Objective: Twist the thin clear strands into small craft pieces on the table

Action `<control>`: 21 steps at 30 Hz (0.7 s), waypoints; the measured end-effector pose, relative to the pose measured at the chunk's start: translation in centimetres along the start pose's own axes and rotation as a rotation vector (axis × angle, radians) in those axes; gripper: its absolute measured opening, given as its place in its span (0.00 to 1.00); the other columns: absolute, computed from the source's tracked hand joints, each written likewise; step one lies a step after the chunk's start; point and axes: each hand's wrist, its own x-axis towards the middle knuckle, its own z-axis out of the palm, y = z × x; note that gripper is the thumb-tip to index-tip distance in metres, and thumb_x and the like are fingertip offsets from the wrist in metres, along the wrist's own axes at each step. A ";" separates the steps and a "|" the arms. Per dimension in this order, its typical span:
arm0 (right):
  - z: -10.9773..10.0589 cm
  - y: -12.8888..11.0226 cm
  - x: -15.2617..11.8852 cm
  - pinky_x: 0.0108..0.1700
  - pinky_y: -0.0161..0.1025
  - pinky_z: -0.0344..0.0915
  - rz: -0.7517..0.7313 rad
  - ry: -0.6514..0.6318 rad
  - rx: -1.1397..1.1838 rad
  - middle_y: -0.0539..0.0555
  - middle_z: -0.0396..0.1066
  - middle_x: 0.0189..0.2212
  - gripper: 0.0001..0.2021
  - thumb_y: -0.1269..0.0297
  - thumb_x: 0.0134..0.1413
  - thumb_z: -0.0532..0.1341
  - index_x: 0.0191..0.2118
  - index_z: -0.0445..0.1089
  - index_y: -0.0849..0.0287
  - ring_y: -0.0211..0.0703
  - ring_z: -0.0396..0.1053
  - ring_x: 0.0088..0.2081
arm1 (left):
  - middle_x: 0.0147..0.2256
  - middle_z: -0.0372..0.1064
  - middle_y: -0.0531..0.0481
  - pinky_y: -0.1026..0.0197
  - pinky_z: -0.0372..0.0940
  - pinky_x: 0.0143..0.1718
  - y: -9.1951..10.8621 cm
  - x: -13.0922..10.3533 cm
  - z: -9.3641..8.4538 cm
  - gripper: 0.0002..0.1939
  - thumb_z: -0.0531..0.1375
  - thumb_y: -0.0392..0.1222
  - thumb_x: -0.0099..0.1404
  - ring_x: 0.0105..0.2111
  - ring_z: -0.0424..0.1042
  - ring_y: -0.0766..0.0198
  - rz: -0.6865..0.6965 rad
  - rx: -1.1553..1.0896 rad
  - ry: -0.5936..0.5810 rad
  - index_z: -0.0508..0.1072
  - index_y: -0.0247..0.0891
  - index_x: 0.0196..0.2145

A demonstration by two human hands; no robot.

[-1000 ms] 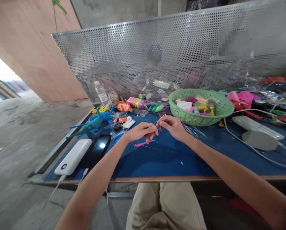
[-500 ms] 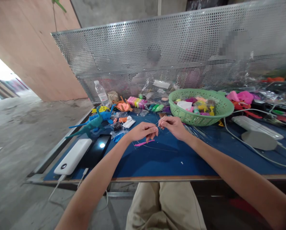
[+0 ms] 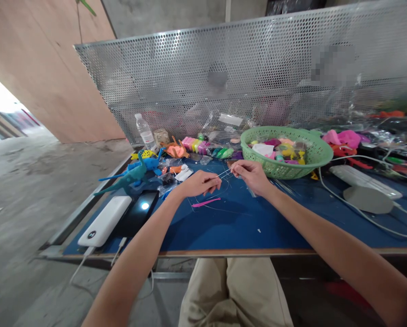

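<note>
Thin pale wire-like strands (image 3: 224, 173) stretch across the gap between my hands above the blue tabletop. My left hand (image 3: 203, 183) is closed, its fingers curled in a pinch around one end. Opposite it, my right hand (image 3: 250, 175) pinches the other end between thumb and forefinger. Whether the strands are wire or stiff thread is hard to make out. A slim pink plastic piece (image 3: 206, 202) with a small loop at one end lies on the table just below my left hand. Fine loose strands curve on the table around it.
A green plastic basket (image 3: 288, 170) of colourful pieces stands behind my right hand. Toy dinosaurs (image 3: 131, 175), a phone (image 3: 138, 215) and a white power bank (image 3: 106, 220) lie left. Behind stand a water bottle (image 3: 145, 131) and perforated metal panel (image 3: 190, 68); a cable (image 3: 346, 204) curls right.
My hands have drawn apart, the right one slightly to the right and the left one slightly to the left. The pale strands now show stretched between them.
</note>
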 end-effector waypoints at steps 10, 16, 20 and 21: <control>0.5 0.1 0.1 0.32 0.37 0.67 0.092 -0.070 -0.106 0.51 0.75 0.30 0.14 0.52 0.55 0.66 0.39 0.77 0.57 0.37 0.68 0.28 | 0.21 0.62 0.56 0.65 0.60 0.25 0.0 0.4 0.9 0.20 0.44 0.51 0.76 0.18 0.63 0.69 -0.092 0.067 0.087 0.69 0.38 0.35; 1.1 0.1 -0.3 0.30 0.37 0.66 0.114 -0.148 -0.237 0.52 0.76 0.29 0.13 0.52 0.56 0.65 0.35 0.77 0.58 0.39 0.70 0.27 | 0.31 0.74 0.47 0.61 0.58 0.31 -0.1 0.9 1.8 0.18 0.47 0.49 0.75 0.30 0.72 0.60 -0.079 0.558 0.136 0.71 0.38 0.38; 0.6 0.1 -0.1 0.30 0.37 0.66 0.110 -0.108 -0.245 0.52 0.75 0.27 0.14 0.51 0.56 0.64 0.32 0.76 0.58 0.38 0.69 0.26 | 0.36 0.77 0.48 0.62 0.58 0.30 -0.5 0.9 1.6 0.16 0.51 0.52 0.73 0.30 0.73 0.60 -0.075 0.597 0.187 0.72 0.40 0.45; 0.4 0.2 0.0 0.30 0.37 0.66 0.113 -0.089 -0.241 0.51 0.75 0.26 0.14 0.51 0.56 0.65 0.32 0.76 0.59 0.38 0.68 0.26 | 0.36 0.77 0.50 0.62 0.58 0.31 -0.7 0.8 1.5 0.15 0.52 0.52 0.73 0.31 0.73 0.61 -0.073 0.583 0.208 0.73 0.41 0.45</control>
